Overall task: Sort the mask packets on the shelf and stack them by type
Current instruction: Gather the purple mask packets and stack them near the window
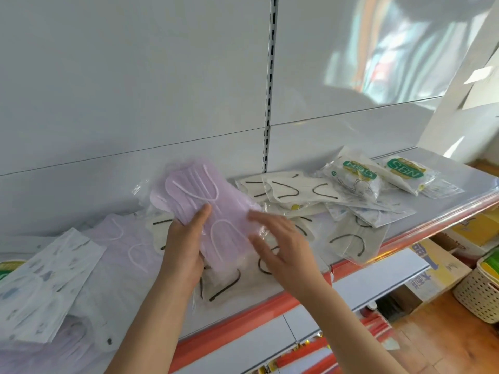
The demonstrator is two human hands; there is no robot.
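Observation:
My left hand (185, 248) grips a clear packet of purple masks (205, 201) from below, thumb on top, and holds it above the shelf. My right hand (280, 244) lies with straight fingers against that packet's right edge. More purple packets (121, 238) lie on the shelf at the left, under a white patterned packet (46, 287). Cream masks with black ear loops (294, 193) are spread across the middle and right. Two N95 packets with green labels (359, 174) (405, 168) lie at the far right.
The white shelf (445, 190) has an orange-red front rail (243, 317) and a white back panel. Below at the right stand yellow cardboard boxes (437, 268) and a cream perforated basket (480, 290) on a wooden floor.

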